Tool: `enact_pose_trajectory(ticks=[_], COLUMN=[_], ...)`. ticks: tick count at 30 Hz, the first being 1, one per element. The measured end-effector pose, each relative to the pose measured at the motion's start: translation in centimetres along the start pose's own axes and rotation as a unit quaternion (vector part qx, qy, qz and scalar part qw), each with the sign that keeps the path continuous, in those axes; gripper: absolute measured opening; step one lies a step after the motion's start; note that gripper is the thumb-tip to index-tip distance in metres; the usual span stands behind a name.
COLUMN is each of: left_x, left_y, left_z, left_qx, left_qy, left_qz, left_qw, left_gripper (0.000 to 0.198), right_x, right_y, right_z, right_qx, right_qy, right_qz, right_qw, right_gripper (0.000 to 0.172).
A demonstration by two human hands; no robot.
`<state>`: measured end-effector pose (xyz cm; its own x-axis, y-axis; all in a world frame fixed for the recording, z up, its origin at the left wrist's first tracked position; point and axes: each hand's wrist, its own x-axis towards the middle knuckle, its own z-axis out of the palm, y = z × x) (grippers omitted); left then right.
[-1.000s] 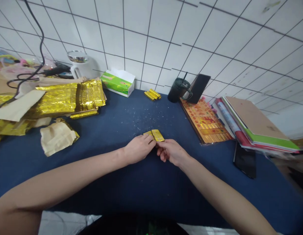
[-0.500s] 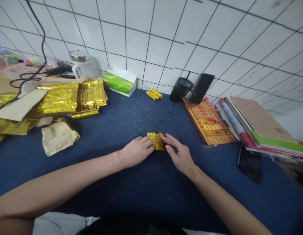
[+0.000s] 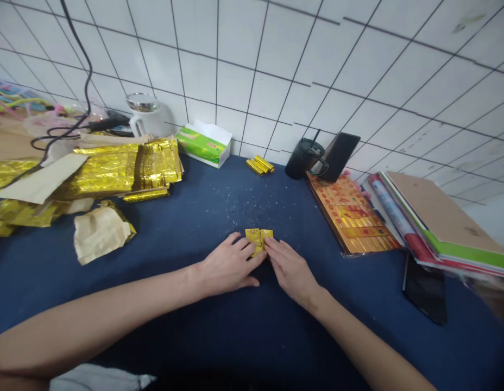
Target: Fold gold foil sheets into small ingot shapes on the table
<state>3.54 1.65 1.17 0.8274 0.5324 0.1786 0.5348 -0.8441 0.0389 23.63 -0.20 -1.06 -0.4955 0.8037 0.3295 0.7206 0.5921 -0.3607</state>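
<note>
Folded gold foil paper between the hands: glossy, metallic, creased. Navy cloth cover beneath the hands: matt, fine-woven. Crumpled brown paper left of the left hand: matt, rough. White ceramic wall tiles beyond the hands: glazed, smooth.

Small folded gold-foil packet held between left-hand grip and right-hand grip, mid-way along navy-blue cloth tabletop; crinkled gold-foil paper stacks near left edge, slim folded gold-foil bars at far edge.
</note>
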Motion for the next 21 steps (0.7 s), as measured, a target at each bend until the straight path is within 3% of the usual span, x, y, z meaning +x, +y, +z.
enact_pose_trajectory(ticks=[6, 9, 15, 21], left_x=[0.1, -0.1, -0.6, -0.8], left_y=[0.3, 0.5, 0.9, 1.5], left_z=[-0.1, 0.0, 0.5, 0.7], left_qx=[0.005, 0.01, 0.031, 0.044], left_qy=[-0.002, 0.005, 0.013, 0.017], left_qz=[-0.002, -0.008, -0.017, -0.022], left_qw=[1.0, 1.0, 0.999, 0.999], left_gripper=[0.062, 0.061, 0.056, 0.054], right_x=[-0.4, 0.2, 2.4, 2.8], right_y=[-0.1, 0.3, 0.7, 1.0], right_z=[-0.7, -1.2, -1.8, -1.3], right_qx=[0.088, 0.087, -0.032, -0.097], right_qy=[0.03, 0.027, -0.114, -0.212], right_qz=[0.076, 0.067, -0.048, -0.057], right_qw=[0.993, 0.994, 0.992, 0.971], right_gripper=[0.046, 0.041, 0.057, 0.066])
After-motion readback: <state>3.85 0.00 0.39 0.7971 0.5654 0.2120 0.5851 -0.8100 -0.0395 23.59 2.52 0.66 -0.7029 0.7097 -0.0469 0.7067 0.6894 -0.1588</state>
